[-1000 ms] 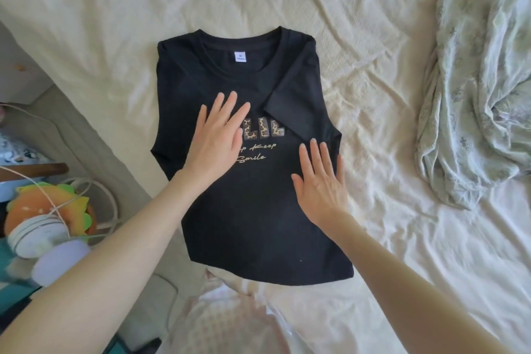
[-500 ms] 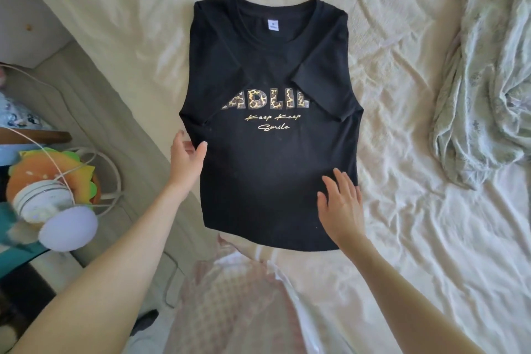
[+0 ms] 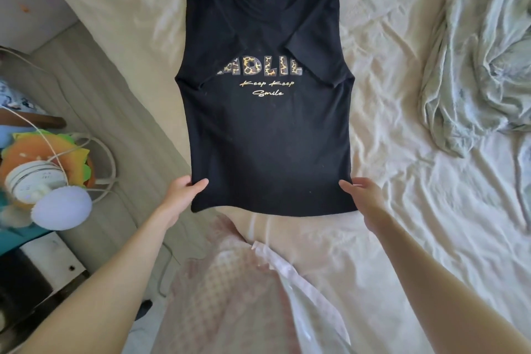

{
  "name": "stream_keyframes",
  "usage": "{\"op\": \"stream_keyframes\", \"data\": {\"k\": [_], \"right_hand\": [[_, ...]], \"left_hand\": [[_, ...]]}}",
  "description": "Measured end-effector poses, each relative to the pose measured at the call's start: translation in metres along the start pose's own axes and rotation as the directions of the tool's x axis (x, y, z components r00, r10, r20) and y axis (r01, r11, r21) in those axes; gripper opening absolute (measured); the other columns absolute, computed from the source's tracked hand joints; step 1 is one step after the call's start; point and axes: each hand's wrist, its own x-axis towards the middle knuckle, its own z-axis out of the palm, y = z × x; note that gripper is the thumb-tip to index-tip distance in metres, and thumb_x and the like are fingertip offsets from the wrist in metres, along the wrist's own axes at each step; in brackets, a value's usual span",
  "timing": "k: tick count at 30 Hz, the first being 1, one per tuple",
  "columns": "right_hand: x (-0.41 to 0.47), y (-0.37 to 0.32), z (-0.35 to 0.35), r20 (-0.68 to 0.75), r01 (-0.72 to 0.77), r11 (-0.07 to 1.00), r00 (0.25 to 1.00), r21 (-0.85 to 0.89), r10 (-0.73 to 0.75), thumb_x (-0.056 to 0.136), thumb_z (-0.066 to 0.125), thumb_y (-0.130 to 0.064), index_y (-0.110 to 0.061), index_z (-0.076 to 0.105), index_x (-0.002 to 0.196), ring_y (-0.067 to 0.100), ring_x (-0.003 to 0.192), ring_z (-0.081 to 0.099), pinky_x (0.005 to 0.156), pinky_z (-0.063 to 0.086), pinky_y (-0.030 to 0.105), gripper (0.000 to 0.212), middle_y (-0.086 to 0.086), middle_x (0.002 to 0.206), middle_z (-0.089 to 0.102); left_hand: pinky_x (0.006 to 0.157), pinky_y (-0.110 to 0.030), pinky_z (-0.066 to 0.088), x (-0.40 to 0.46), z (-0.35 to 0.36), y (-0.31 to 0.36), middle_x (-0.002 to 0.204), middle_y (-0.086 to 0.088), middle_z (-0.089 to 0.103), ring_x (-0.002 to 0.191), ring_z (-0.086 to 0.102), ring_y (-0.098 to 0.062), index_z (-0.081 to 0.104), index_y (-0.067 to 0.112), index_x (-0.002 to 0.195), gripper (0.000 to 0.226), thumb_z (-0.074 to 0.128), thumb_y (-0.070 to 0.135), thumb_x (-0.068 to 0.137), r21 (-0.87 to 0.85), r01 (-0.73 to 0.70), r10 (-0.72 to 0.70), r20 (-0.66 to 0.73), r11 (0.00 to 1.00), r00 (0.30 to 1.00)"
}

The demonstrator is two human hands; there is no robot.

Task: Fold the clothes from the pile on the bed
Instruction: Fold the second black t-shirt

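Observation:
A black T-shirt (image 3: 267, 135) with leopard-print letters lies flat on the cream bed sheet (image 3: 402, 210), collar away from me, both sleeves folded inward over the chest. My left hand (image 3: 181, 195) pinches the shirt's lower left corner, thumb on top of the fabric. At the lower right corner my right hand (image 3: 363, 195) grips the hem the same way, its fingers tucked under the edge.
A crumpled pale green floral cloth (image 3: 482, 46) lies at the right side of the bed. A pink checked garment (image 3: 230, 290) hangs in front of me. Left of the bed stand a burger-shaped cushion (image 3: 40, 149), a white round device (image 3: 34, 181) and cables.
Both hands left the shirt's front, where they lay flat, and slid down to its bottom corners, which they now hold. The view has shifted nearer the shirt.

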Motion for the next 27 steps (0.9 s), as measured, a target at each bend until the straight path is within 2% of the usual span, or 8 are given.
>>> {"op": "stream_keyframes", "data": {"k": [3,7,10,13,18,23,25,27], "right_hand": [[-0.006,0.009,-0.003,0.028,-0.044,0.997,0.999,0.061,0.042,0.088,0.061,-0.012,-0.002,0.063,0.106,0.023,0.085,0.050,0.075,0.042,0.035,0.020,0.008,0.093,0.056],[-0.023,0.026,-0.008,0.050,-0.124,0.942,0.992,0.311,0.114,0.091,0.061,-0.011,-0.007,0.060,0.082,0.021,0.080,0.057,0.077,0.048,0.033,0.010,0.006,0.090,0.059],[-0.036,0.034,-0.011,0.089,-0.162,0.877,0.987,0.452,0.136,0.091,0.062,-0.012,-0.004,0.059,0.086,0.023,0.090,0.061,0.077,0.051,0.034,0.009,0.007,0.095,0.062],[-0.047,0.037,-0.015,0.109,-0.174,0.833,0.984,0.526,0.138,0.091,0.061,-0.010,-0.005,0.059,0.086,0.023,0.087,0.063,0.074,0.050,0.032,0.007,0.008,0.092,0.062],[-0.064,0.046,-0.023,0.142,-0.226,0.826,0.974,0.517,0.178,0.089,0.063,-0.007,0.000,0.058,0.096,0.025,0.085,0.064,0.070,0.052,0.032,0.011,0.011,0.094,0.063],[-0.070,0.017,-0.031,0.188,-0.250,0.735,0.968,0.630,0.168,0.090,0.060,-0.010,-0.004,0.055,0.103,0.024,0.081,0.063,0.060,0.051,0.029,0.016,0.010,0.094,0.061],[-0.069,-0.013,-0.034,0.208,-0.253,0.681,0.967,0.687,0.149,0.091,0.056,-0.012,-0.006,0.056,0.096,0.021,0.077,0.063,0.053,0.053,0.028,0.008,0.009,0.089,0.060],[-0.065,-0.047,-0.037,0.219,-0.261,0.599,0.965,0.758,0.143,0.092,0.055,-0.014,-0.006,0.053,0.082,0.018,0.059,0.064,0.046,0.053,0.024,0.013,0.009,0.079,0.058]], "left_hand": [[0.083,-0.035,0.048,-0.018,0.006,-0.026,0.096,-0.004,0.065,0.089,0.058,-0.021,0.062,0.010,0.102,0.012,0.056,0.017,0.094,-0.103,0.051,-0.054,-0.026,0.993,0.998],[0.072,-0.028,0.051,-0.040,0.005,-0.037,0.094,0.003,0.064,0.083,0.065,-0.015,0.058,0.011,0.099,0.011,0.051,0.019,0.098,-0.327,0.045,-0.083,-0.103,0.944,0.991],[0.075,-0.034,0.051,-0.056,-0.001,-0.042,0.092,-0.003,0.065,0.077,0.065,-0.019,0.057,0.007,0.098,0.012,0.051,0.017,0.097,-0.405,0.025,-0.072,-0.101,0.914,0.992],[0.077,-0.037,0.049,-0.067,-0.007,-0.044,0.090,-0.008,0.063,0.071,0.060,-0.020,0.057,0.003,0.095,0.011,0.053,0.013,0.096,-0.446,0.037,-0.092,-0.101,0.894,0.991],[0.058,-0.028,0.053,-0.087,-0.011,-0.046,0.082,-0.008,0.061,0.066,0.056,-0.019,0.057,0.006,0.087,0.009,0.058,0.013,0.093,-0.510,0.137,-0.190,-0.053,0.849,0.980],[0.076,-0.035,0.048,-0.096,-0.017,-0.015,0.096,-0.013,0.062,0.084,0.063,-0.024,0.052,0.006,0.111,0.018,0.051,0.016,0.097,-0.618,0.143,-0.177,0.006,0.773,0.984],[0.075,-0.037,0.048,-0.094,-0.022,0.015,0.096,-0.015,0.061,0.083,0.063,-0.025,0.051,0.003,0.110,0.018,0.049,0.015,0.097,-0.694,0.101,-0.149,-0.009,0.713,0.989],[0.068,-0.037,0.051,-0.089,-0.029,0.050,0.094,-0.017,0.061,0.081,0.064,-0.025,0.053,0.002,0.098,0.014,0.048,0.015,0.097,-0.758,0.059,-0.119,-0.025,0.650,0.993]]}}
